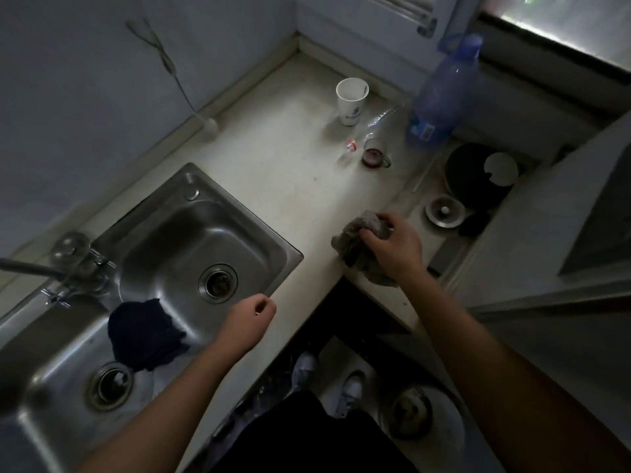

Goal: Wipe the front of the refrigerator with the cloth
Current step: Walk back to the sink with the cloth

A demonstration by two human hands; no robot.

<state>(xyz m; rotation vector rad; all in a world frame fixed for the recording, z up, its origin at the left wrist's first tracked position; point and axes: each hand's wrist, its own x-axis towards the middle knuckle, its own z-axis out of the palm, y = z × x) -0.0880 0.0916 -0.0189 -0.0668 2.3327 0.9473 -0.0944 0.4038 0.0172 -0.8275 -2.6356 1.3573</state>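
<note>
right hand [392,247] — grips cloth [355,240] | cloth under grip — on countertop [273,165]

The cloth [358,245] is a grey, worn-looking rag, crumpled into a loose bundle with deep folds. It lies on the pale counter [273,158] at the front corner, close to the edge. The right grip [397,249] sits on top of it with fingers curled into the fabric, hiding its right part. One rumpled lobe sticks out to the left, a fold shows past the fingertips, and a tail trails under the wrist toward the counter's edge.
</note>
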